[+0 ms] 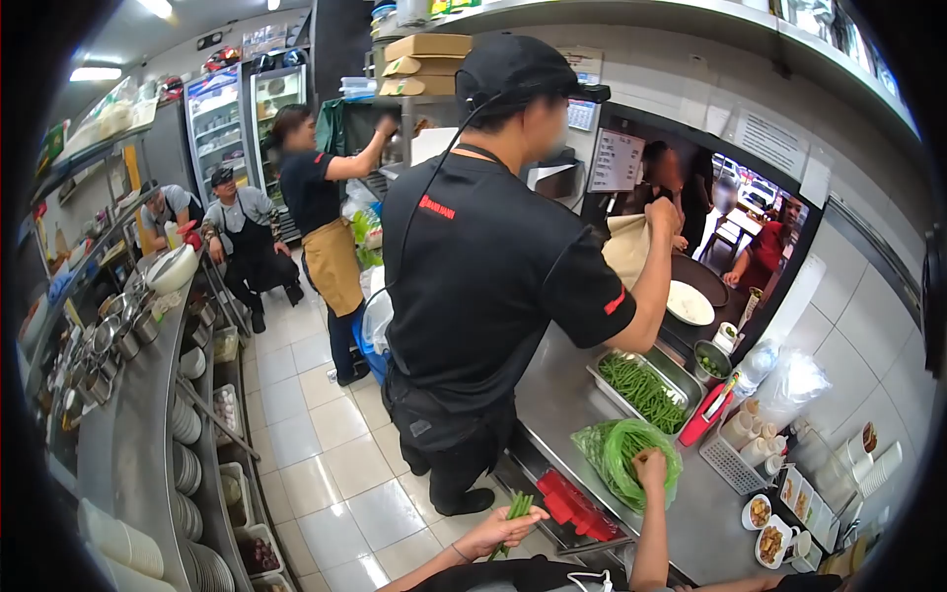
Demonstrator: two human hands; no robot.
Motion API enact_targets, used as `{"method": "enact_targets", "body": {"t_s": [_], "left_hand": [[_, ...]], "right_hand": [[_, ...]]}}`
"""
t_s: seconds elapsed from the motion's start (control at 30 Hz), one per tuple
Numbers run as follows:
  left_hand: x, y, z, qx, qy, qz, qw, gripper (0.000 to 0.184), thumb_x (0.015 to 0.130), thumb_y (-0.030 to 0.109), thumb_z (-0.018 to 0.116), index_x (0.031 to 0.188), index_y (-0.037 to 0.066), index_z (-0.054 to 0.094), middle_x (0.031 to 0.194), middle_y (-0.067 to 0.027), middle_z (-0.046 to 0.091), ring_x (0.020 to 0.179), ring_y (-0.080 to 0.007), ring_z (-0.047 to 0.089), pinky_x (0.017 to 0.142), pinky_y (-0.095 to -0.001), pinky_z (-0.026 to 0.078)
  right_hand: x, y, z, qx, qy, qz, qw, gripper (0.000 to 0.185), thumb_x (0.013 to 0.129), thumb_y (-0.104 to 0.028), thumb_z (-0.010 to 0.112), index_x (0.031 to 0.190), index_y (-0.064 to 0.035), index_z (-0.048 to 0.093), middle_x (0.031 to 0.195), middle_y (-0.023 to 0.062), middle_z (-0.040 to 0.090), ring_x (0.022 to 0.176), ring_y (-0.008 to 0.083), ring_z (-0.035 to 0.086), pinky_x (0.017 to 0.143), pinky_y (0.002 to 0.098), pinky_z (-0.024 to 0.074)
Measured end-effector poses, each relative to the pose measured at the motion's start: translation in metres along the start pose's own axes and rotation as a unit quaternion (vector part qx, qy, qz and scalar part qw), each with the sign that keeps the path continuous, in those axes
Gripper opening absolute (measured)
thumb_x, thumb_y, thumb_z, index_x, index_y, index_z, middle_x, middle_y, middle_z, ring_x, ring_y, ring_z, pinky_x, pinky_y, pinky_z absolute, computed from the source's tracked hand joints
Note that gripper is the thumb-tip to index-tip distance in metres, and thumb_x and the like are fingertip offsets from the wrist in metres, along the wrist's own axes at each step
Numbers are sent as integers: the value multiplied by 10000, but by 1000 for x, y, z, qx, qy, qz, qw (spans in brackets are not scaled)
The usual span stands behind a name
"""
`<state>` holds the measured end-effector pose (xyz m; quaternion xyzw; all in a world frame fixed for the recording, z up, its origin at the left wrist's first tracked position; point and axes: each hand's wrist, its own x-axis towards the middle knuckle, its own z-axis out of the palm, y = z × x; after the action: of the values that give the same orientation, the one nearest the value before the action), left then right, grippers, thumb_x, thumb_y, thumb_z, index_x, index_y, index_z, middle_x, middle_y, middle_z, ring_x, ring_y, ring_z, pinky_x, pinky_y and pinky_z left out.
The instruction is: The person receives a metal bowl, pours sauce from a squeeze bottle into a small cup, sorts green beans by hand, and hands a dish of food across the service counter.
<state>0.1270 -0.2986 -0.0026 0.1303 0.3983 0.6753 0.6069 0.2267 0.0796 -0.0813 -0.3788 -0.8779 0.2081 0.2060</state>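
My left hand (483, 534) is closed around a small bunch of green beans (517, 513), held low over the floor beside the counter. My right hand (649, 468) reaches into the mouth of a green plastic bag (604, 452) on the steel counter. Its fingers are curled, and the bag's folds partly hide what they grip. More green beans show through the bag. Just beyond it, a metal tray (674, 430) holds a pile of cut green beans (639, 387).
A co-worker in black (483, 237) stands close ahead at the counter (552, 380). On the right are a grey basket (732, 462) of bottles and bowls of food (772, 541). Red packages (574, 506) sit below the counter edge. Shelves of plates (185, 469) line the left side.
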Motion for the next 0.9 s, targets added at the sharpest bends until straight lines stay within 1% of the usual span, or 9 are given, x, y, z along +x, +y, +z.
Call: {"method": "enact_targets", "body": {"t_s": [0.03,0.1,0.2,0.33,0.53,0.63,0.7,0.8,0.9], "left_hand": [[12,3,9,55,-9,2,998,219,941,187,510,1112,59,558,543,90,274,450,-15,249,414,-197,187],[40,9,26,89,-18,7,996,249,928,218,538,1126,75,585,545,103,287,457,-10,249,420,-201,187],[83,20,55,279,-10,136,951,251,900,272,582,1083,111,644,583,112,371,499,-6,288,450,-194,218],[158,14,75,327,-32,241,913,259,907,254,573,1084,79,645,642,108,428,573,-16,317,495,-195,256],[206,11,98,353,6,256,900,267,888,237,596,1052,30,639,673,62,476,606,-24,352,509,-213,314],[209,14,99,359,6,293,886,293,875,255,610,1034,9,633,662,42,466,614,-33,364,503,-236,336],[209,21,93,404,-8,209,891,290,880,251,603,1040,11,631,710,12,543,669,-45,437,579,-245,406],[228,13,76,394,-21,291,871,276,886,246,593,1059,35,634,809,-23,625,755,-57,495,684,-255,444],[219,29,72,422,-21,211,882,254,892,231,581,1075,65,639,903,-48,658,831,-68,523,761,-265,448]], "right_hand": [[-4,-4,-1,3,4,3,1000,168,658,-108,712,808,-54,658,833,151,621,806,304,606,697,401,485],[-12,-11,-4,-53,44,-97,993,117,659,-92,682,758,-47,636,826,141,618,801,305,602,698,402,483],[-14,-9,-12,-12,49,-101,994,108,655,-86,654,744,-38,615,793,127,616,758,292,601,662,393,481],[-8,1,-17,31,27,-97,994,114,679,-89,647,771,-34,610,722,111,623,673,279,609,609,372,481],[-8,-1,-18,-7,-22,-158,987,101,727,-133,663,804,-73,635,807,123,595,773,299,595,655,399,468],[5,5,-21,17,-17,-135,991,74,735,-121,649,765,-54,638,825,124,592,780,321,594,664,421,470],[8,12,-23,30,-15,-119,992,71,740,-115,643,746,-45,639,833,125,590,784,332,593,668,431,471],[8,5,-32,44,-64,-73,994,105,696,-97,685,774,-59,626,832,116,581,791,313,591,676,410,471],[-6,-9,-33,6,-36,-125,991,163,671,-74,696,797,-72,593,853,105,572,814,308,586,680,408,471]]}}
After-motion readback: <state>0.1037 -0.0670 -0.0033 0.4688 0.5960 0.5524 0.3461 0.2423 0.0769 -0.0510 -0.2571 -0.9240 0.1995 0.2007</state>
